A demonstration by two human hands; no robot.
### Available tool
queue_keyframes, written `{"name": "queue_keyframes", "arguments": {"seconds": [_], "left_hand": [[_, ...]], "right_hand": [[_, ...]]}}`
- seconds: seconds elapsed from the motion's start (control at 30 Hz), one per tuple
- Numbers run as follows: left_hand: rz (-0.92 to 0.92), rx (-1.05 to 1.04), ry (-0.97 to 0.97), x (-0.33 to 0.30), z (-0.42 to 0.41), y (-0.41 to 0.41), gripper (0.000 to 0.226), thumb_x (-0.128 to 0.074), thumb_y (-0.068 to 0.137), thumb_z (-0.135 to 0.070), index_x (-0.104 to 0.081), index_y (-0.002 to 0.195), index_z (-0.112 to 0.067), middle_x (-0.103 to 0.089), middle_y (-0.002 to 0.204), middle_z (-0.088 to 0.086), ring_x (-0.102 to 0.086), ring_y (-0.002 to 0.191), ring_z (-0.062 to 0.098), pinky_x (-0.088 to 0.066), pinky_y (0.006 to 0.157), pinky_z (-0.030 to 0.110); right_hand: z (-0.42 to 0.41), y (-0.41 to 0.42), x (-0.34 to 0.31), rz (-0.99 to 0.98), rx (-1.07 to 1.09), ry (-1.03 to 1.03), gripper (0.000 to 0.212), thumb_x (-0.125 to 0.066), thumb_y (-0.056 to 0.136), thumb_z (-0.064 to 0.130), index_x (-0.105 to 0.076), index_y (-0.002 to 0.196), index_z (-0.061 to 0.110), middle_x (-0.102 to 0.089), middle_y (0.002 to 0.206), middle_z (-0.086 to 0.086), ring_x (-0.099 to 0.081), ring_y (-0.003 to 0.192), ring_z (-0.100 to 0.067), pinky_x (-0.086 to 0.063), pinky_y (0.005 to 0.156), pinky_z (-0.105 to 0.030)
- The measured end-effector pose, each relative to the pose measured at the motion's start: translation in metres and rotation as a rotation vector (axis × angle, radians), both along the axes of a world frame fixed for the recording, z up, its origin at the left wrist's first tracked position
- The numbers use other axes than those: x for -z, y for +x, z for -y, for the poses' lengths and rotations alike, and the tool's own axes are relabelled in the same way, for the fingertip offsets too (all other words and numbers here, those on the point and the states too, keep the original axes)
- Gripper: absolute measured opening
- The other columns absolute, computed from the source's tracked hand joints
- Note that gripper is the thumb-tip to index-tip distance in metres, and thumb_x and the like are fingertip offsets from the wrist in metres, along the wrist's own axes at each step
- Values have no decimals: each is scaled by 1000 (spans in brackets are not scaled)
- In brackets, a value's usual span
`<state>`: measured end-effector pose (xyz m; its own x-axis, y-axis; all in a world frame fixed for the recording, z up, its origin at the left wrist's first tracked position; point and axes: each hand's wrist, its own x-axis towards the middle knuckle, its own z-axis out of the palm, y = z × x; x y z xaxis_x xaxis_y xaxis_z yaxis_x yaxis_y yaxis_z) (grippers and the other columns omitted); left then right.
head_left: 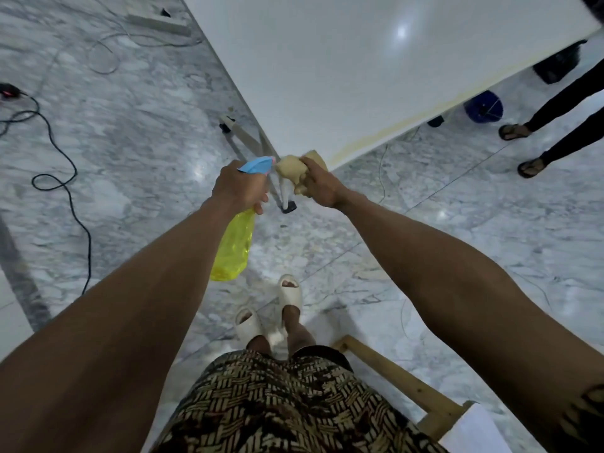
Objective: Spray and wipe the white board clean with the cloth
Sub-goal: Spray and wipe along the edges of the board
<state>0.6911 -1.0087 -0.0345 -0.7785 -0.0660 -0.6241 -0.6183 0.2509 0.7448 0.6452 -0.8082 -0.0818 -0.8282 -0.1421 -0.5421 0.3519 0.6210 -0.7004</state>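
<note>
Left hand fingers around unlabelled yellow spray bottle, right hand gripping tan cloth at white board corner.

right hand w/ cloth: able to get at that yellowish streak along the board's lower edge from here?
Probably yes. The right hand holds the cloth at the white board's near corner, where the yellowish streak starts. Nothing lies between them. The far end may need a step sideways.

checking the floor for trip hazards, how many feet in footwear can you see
4. The wearer's two in white slides at bottom centre; a bystander's two in dark sandals at the right edge. More could be hidden behind the white board.
</note>
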Motion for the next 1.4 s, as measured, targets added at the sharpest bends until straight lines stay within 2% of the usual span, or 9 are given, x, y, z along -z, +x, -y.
{"name": "queue_keyframes", "arguments": {"seconds": [0.17, 0.23, 0.37, 0.53, 0.73, 0.87, 1.07, 1.23, 1.4], "left_hand": [[-65, -53, 48, -33, -8, -16, 62, -62, 69, -23, -73, 129, -12, -71, 71, 5, -73, 74, 30, -60, 62, 38], [-104, -51, 40, -47, -15, -23, 49, -60, 82, -10, -76, 128, -18, -68, 77, 8, -70, 76, 28, -58, 53, 31], [-174, -70, 35, -65, -38, -44, 51, -54, 89, 0, -73, 130, -24, -65, 80, 13, -68, 67, 24, -56, 44, 28], [-188, -217, -39, -72, -75, -87, 54, -58, 82, -1, -69, 134, -9, -71, 87, 18, -75, 73, 31, -58, 48, 32], [-200, -316, -91, -85, -119, -118, 49, -56, 90, 0, -71, 132, -19, -72, 82, 15, -75, 78, 41, -63, 59, 37], [-193, -377, -39, -87, -135, -131, 51, -52, 95, 1, -69, 136, -24, -68, 83, 18, -71, 76, 32, -58, 48, 28], [-124, -472, 4, -85, -133, -158, 51, -53, 87, -1, -73, 127, -25, -71, 83, 20, -71, 75, 32, -59, 54, 31], [-81, -506, -39, -85, -129, -179, 50, -53, 68, -18, -76, 112, -26, -70, 68, 10, -73, 74, 34, -57, 57, 33], [-38, -628, -50, -83, -134, -176, 29, -59, 88, -13, -77, 109, -16, -69, 69, 11, -70, 70, 28, -54, 48, 29]], "right_hand": [[-34, -28, -32, 147, 326, -380, 28, -41, 103, 19, -42, 128, 6, -60, 112, -18, -61, 80, -24, -51, 70, -33], [-50, -39, -38, 211, 447, -593, 27, -38, 105, 18, -59, 114, 4, -64, 110, -16, -64, 86, -23, -51, 87, -36], [-76, -56, -41, 336, 616, -931, 42, -44, 102, 38, -61, 125, 7, -63, 128, -14, -62, 115, -30, -49, 102, -43], [-104, -93, -52, 538, 478, -1203, 99, -51, 78, 82, -46, 146, 10, -47, 149, -17, -44, 137, -34, -29, 116, -54], [-113, -151, -60, 558, 260, -1065, 71, -59, 93, 52, -47, 142, 3, -51, 144, -18, -49, 134, -32, -34, 116, -48], [-108, -187, -59, 601, 250, -968, 69, -47, 98, 56, -45, 144, 5, -52, 144, -19, -49, 134, -33, -46, 106, -47], [-86, -228, -53, 596, 34, -876, 73, -49, 95, 61, -52, 139, 3, -55, 140, -21, -50, 132, -39, -36, 112, -54], [-74, -261, -48, 605, 12, -925, 68, -39, 97, 60, -62, 126, 3, -60, 128, -23, -59, 106, -41, -45, 79, -51], [-55, -273, -61, 723, -52, -956, 73, -48, 94, 53, -44, 144, -1, -46, 148, -21, -46, 136, -35, -31, 116, -49]]}}
